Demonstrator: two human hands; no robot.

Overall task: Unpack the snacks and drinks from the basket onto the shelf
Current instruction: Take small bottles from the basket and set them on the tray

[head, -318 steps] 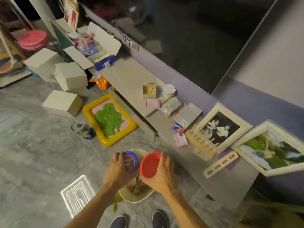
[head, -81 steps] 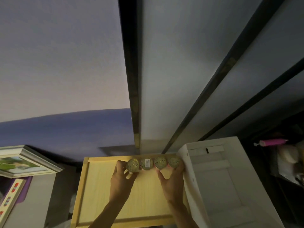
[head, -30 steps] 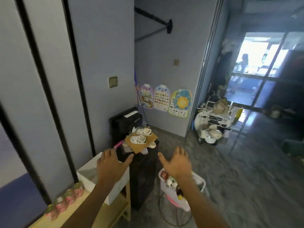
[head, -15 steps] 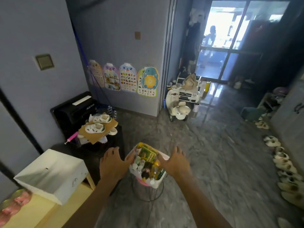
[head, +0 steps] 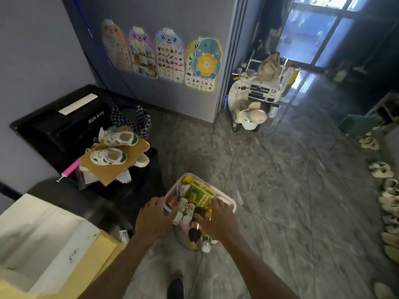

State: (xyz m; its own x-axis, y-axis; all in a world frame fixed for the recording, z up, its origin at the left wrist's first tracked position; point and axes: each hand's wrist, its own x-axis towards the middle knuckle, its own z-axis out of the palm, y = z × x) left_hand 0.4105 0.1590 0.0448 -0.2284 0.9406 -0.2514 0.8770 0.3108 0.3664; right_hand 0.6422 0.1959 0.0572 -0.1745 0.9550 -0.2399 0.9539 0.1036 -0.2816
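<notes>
**Both hands at the basket, picking the next load**

Step in hand, as I read it: a fresh pick-up from the basket, nothing lifted yet.

- Nearest: the wooden shelf (head: pixel 101 253) shows at the lower left, its near corner just left of the left forearm. A white box (head: pixel 41 236) sits on it and takes up most of the visible top.
- Left hand (head: pixel 154 221): grip spread, fingers resting at the basket's left rim, closed on nothing that I can see.
- Right hand (head: pixel 218 221): fingers curled down among the bottles at the near edge of the basket (head: pixel 226 200). Whether it has actually closed on one I cannot tell.
- A dark bottle (head: pixel 195 234) and a small pale-capped bottle (head: pixel 206 244) lean out over the near rim. A green carton (head: pixel 199 194) lies on top toward the far side.
- The basket stands on the floor (head: pixel 280 201), packed full.

Next move likely calls for a firm hold on one or two bottles, a straight lift clear of the rim, then a swing left to the shelf.

Room: open floor to the right and ahead. On the left, a dark stand piled with children's shoes (head: pixel 109 155) crowds the path.
</notes>
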